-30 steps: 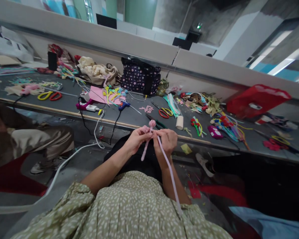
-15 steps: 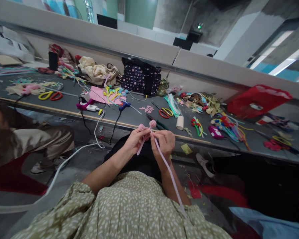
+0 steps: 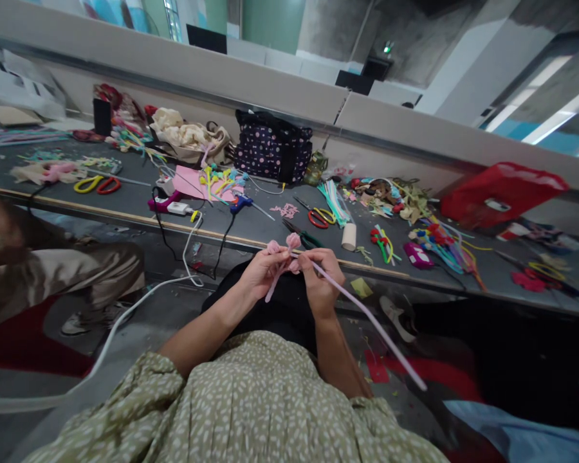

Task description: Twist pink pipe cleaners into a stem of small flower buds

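Just in front of the table edge, my left hand pinches a cluster of pink fuzzy pipe-cleaner balls on short stems. One stem end pokes out below its fingers. My right hand is closed on a long pale pink pipe cleaner close to the cluster. The long free end slopes down to the right, past my forearm. Where the long pipe cleaner meets the stems, fingers partly cover it. Dark-handled pliers lie on the table just beyond my hands.
On the grey table lie red-and-yellow scissors, a blue glue gun, a pale cylinder and bundles of colored pipe cleaners. A dotted bag stands at the back. A white cable hangs at left, near another person's leg.
My right hand has turned and shifted slightly right. The long pipe cleaner has swung from hanging over my forearm out to the right. Another pink ball now shows between my hands.
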Motion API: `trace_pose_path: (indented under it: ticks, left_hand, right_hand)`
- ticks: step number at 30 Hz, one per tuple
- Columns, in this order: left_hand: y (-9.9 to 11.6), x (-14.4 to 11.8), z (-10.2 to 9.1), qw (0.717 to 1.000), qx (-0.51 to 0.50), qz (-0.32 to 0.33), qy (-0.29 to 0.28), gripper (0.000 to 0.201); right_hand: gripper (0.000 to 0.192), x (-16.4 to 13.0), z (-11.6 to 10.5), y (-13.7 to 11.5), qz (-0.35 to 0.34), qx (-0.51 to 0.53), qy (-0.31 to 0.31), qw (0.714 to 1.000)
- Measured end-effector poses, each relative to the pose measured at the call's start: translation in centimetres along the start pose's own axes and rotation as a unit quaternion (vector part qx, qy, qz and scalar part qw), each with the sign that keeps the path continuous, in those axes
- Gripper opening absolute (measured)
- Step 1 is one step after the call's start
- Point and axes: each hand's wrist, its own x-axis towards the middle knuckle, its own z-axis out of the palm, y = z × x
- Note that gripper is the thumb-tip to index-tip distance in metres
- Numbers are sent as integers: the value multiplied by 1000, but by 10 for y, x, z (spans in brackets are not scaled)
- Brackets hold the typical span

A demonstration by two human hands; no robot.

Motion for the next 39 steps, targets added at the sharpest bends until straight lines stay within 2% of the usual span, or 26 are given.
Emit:
trace_pose_path:
  ticks: [5, 9, 13, 17, 20, 25, 39]
  left_hand:
    - [0, -3, -1, 999, 5, -16, -41, 23]
    - [-1, -4, -1, 999, 26, -4, -39, 22]
    - [-3, -3, -2, 999, 38, -5, -12, 21]
    - [-4, -3, -1, 999, 36, -11, 4, 23]
    - [-4, -4, -1, 999, 35, -20, 7, 24]
    - [-7, -2, -5, 999, 31, -37, 9, 25]
    - [-6, -3, -3, 998, 7, -68, 12, 23]
  right_hand:
    - [16, 3, 1, 8, 127, 112, -35, 985]
    - [18, 3, 4, 10, 185, 186, -36, 964]
    - [17, 3, 6, 9, 206, 218, -33, 953]
    - [14, 3, 7, 11, 223, 247, -71, 940]
    - [14, 4, 7, 16, 248, 282, -104, 921]
    - [15, 4, 5, 21, 289, 324, -116, 894]
    - [17, 5, 7, 29, 330, 345, -122, 870]
